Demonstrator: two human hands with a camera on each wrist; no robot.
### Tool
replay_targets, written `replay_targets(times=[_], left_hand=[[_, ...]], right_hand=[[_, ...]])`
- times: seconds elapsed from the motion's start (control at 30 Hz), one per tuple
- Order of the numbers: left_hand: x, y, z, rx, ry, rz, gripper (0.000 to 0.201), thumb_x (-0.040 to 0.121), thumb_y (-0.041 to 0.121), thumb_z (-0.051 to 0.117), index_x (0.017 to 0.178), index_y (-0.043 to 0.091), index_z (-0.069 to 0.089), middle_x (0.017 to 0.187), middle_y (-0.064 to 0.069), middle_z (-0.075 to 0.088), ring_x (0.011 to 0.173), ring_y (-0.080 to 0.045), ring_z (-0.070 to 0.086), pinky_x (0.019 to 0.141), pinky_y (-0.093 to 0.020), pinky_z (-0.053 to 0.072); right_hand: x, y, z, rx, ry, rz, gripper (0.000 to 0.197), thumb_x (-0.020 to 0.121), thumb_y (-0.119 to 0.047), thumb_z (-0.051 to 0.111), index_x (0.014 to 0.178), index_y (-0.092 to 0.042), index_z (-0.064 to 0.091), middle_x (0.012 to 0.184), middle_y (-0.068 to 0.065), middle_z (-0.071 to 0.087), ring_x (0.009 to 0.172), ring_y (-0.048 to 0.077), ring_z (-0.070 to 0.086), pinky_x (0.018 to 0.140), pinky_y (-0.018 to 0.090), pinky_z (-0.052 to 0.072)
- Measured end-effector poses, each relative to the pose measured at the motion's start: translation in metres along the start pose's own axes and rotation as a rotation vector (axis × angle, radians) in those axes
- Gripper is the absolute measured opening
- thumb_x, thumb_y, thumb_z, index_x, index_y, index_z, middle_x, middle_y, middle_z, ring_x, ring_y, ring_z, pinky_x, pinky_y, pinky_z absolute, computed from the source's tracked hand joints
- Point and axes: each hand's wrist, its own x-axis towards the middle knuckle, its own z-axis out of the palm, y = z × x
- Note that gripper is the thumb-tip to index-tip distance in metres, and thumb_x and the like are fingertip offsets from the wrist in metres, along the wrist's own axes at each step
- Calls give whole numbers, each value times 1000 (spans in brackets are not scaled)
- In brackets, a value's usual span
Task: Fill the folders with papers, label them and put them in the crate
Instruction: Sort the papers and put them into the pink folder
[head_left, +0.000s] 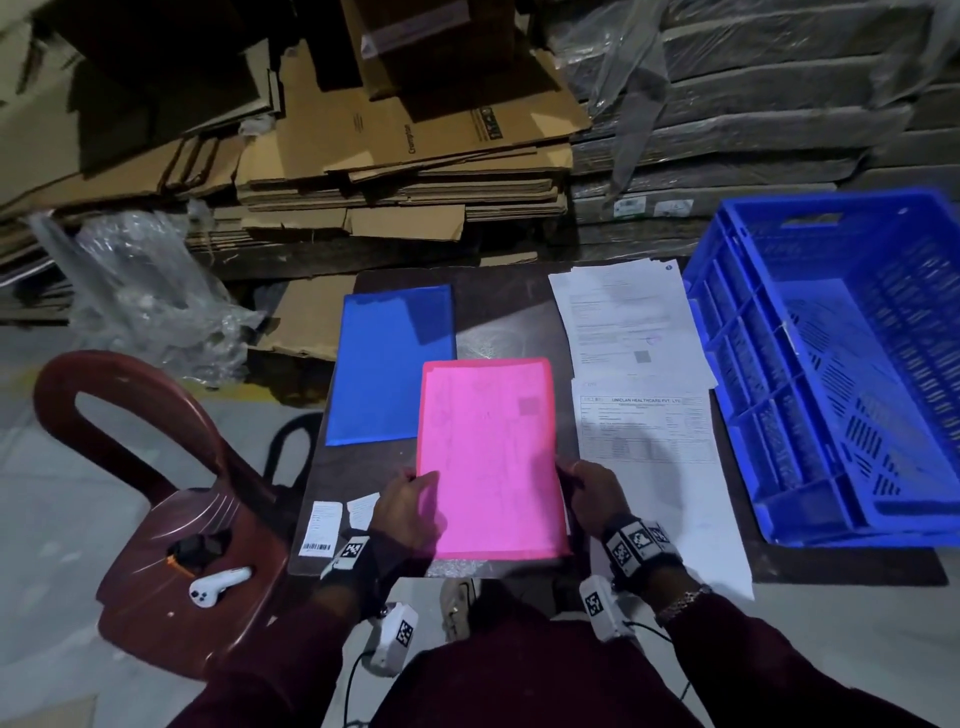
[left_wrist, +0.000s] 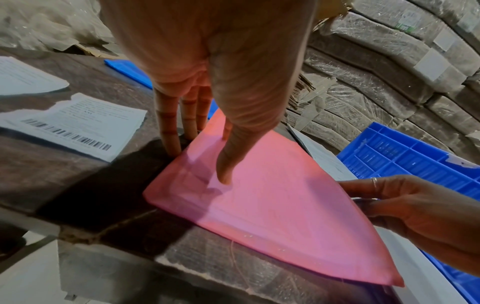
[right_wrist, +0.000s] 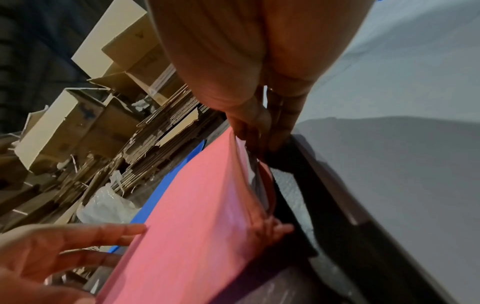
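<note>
A pink translucent folder (head_left: 491, 457) with printed paper showing through lies at the near middle of the dark table (head_left: 498, 306). My left hand (head_left: 410, 506) is at its left edge. The thumb (left_wrist: 228, 156) presses on the cover and the straight fingers (left_wrist: 168, 131) touch the table beside it. My right hand (head_left: 592, 486) pinches the folder's right edge (right_wrist: 244, 164), and the cover is lifted slightly there. A blue folder (head_left: 389, 364) lies closed behind on the left. Printed papers (head_left: 631, 322) lie to the right. Beyond them stands a blue crate (head_left: 852, 364).
Two white labels (head_left: 323, 527), one with a barcode, lie at the table's near left corner. A maroon plastic chair (head_left: 156, 519) with a white device (head_left: 218, 584) on it stands to the left. Flattened cardboard (head_left: 405, 171) and wrapped stacks (head_left: 753, 130) fill the space behind.
</note>
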Motion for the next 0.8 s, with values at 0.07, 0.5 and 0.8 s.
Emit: replay_targets(times=[0.07,0.5,0.8], left_hand=[[-1,-1,-1,-10,-14,-34,51,70,11,71,120,10,63,113,-18,61,98,-33,62,74,-33,55],[5,-15,6,-101,-183,-82,129,53,37,93,153,37,13,146,-7,40,122,-25,52,98,-39,49],[4,-23,6,33,-219,-44,136,54,34,94,156,21,4,160,-19,10,143,-38,28,103,-52,46]], right_hand=[[1,-3,0,5,22,24,39,91,6,47,121,-7,68,119,14,68,112,30,62,96,32,47],[11,-11,31,-174,-314,-7,82,102,-37,43,154,-5,-11,163,12,-10,151,25,-7,123,43,-3],[-22,-9,-9,-136,-331,34,75,90,-7,55,155,-16,19,134,15,59,119,35,58,99,44,47]])
